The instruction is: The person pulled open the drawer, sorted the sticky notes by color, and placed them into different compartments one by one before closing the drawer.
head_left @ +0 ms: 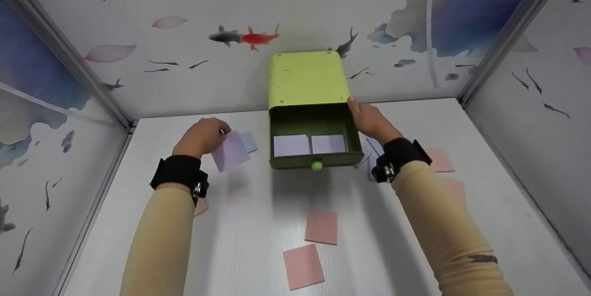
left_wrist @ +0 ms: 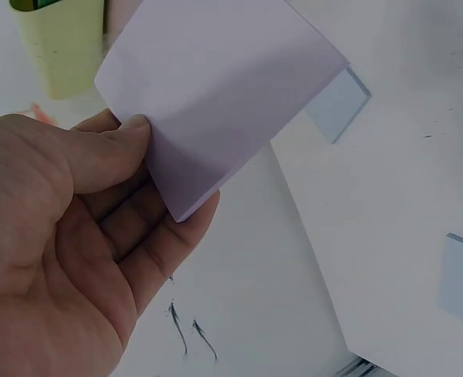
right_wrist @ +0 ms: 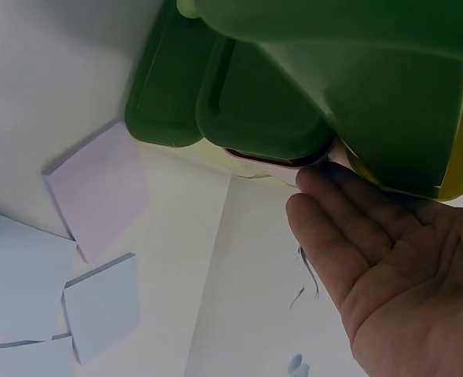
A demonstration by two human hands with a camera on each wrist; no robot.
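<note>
In the head view my left hand (head_left: 202,136) pinches a lavender pad of sticky notes (head_left: 230,154), held above the table left of a green drawer box (head_left: 308,79). The left wrist view shows the thumb pressing the face of the pad (left_wrist: 215,86), with fingers behind it. My right hand (head_left: 373,120) rests against the right side of the box near its front top corner. In the right wrist view its fingers (right_wrist: 333,236) lie fairly straight along the box. The top drawer (head_left: 286,162) is pulled out, with two lavender pads (head_left: 291,145) side by side inside.
Pink pads (head_left: 322,227) lie on the white table (head_left: 249,240) in front and to the right. A blue pad (head_left: 249,142) sits behind the held one. Blue pads (right_wrist: 23,275) and a lavender pad (right_wrist: 97,188) lie near the box's right side. Patterned walls enclose the table.
</note>
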